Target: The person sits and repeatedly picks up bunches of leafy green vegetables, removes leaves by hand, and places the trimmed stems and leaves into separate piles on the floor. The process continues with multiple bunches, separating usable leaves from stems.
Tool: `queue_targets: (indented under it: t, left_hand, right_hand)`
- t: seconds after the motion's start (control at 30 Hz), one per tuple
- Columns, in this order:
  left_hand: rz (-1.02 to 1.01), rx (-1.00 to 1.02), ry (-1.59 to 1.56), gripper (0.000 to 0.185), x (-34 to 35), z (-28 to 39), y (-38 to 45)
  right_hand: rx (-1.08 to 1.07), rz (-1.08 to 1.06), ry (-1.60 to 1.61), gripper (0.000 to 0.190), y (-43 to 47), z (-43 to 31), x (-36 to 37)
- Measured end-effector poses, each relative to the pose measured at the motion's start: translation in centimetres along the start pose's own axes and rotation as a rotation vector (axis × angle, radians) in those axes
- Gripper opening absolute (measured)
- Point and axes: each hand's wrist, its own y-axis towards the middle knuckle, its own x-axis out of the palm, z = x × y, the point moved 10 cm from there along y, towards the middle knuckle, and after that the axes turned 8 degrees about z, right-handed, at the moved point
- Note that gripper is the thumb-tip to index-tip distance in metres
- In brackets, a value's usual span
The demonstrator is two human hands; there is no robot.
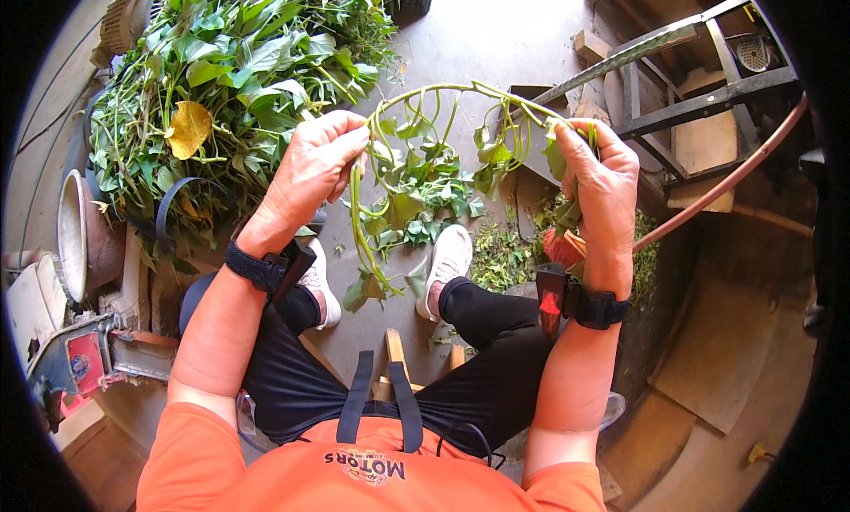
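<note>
A long green leafy vine (425,87) arches between my two hands above my knees. My left hand (325,156) pinches the vine between thumb and fingers, and a length of stem hangs down below that grip. My right hand (601,173) grips the other end, with some leaves gathered against the palm. Leaf stalks and limp leaves (404,210) dangle from the arch. On the floor between my white shoes (453,256) and beyond lies a small heap of green leaves (431,186), partly behind the hanging stalks.
A large pile of leafy vines (252,67) with one yellow leaf (189,130) rises at my left. A bowl-like basin (83,236) stands beside it. Chopped greens (501,256) lie near my right foot. At the right are a metal frame (710,103) and a reddish pole (724,173).
</note>
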Motion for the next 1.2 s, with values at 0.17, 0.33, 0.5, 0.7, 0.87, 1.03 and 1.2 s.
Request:
queue_targets:
  t: [0.17,0.33,0.5,0.7,0.87,1.03,1.2]
  left_hand:
    - [0.003,-0.059,-0.124,0.019,-0.2,-0.8,0.5]
    - [0.009,-0.095,-0.237,0.02,-0.8,-1.4,0.9]
    - [-0.025,-0.103,-0.325,0.019,-1.2,-1.7,1.3]
    - [-0.107,-0.101,-0.506,0.018,-1.3,-1.2,2.0]
    - [-0.189,-0.095,-0.716,0.017,-2.3,-0.1,2.3]
    - [-0.191,-0.04,-0.826,0.026,-5.3,1.2,3.0]
    - [-0.131,0.066,-0.838,0.027,-8.2,2.5,3.1]
  right_hand:
    - [-0.018,0.01,0.033,0.015,0.2,0.0,0.1]
    - [-0.045,0.052,-0.031,0.023,0.0,-0.4,-0.1]
    - [-0.079,-0.111,-0.042,0.014,-1.1,-1.0,2.0]
    - [-0.144,-0.486,-0.218,0.013,-3.1,-0.5,6.2]
    - [-0.083,-0.728,-0.294,0.008,-4.9,1.0,7.5]
    - [-0.115,-0.75,-0.271,0.01,-5.5,0.1,7.9]
    - [-0.022,-0.667,-0.084,0.012,-4.9,-2.2,5.8]
